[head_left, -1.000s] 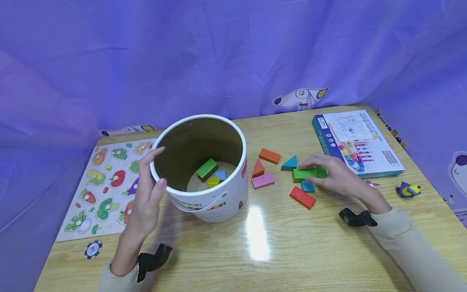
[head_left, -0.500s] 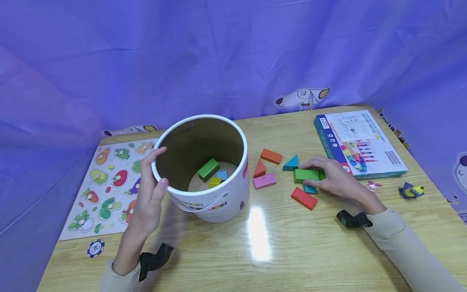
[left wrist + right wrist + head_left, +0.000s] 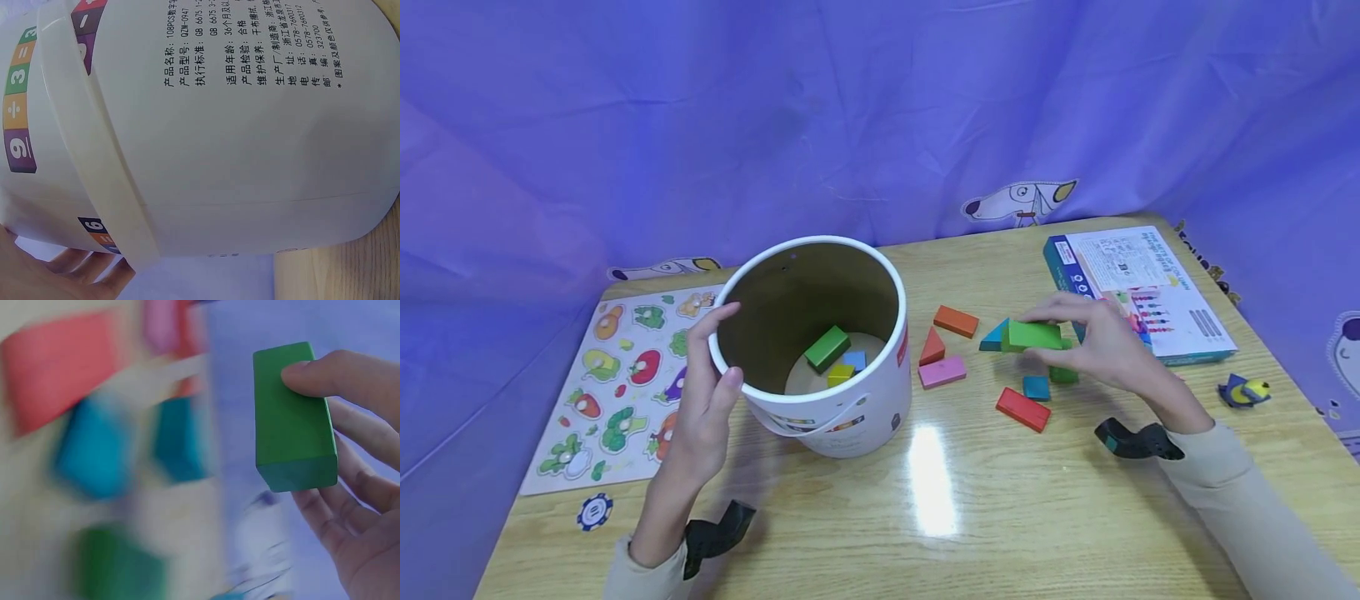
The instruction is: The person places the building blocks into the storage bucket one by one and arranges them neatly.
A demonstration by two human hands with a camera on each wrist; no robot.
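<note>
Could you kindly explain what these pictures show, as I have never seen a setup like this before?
Of course. There is no robot here, only a person working with two bare hands. The wide picture comes from a camera on the head, looking forward and down; the other two come from cameras on each wrist. The left hand holds the rim of a white bucket, whose printed side fills the left wrist picture. The right hand pinches a green block above the wooden table. Inside the bucket lie a second green block, a yellow block and a light blue block. Around them on the table are more coloured blocks, a vegetable picture board and a printed box.
</note>
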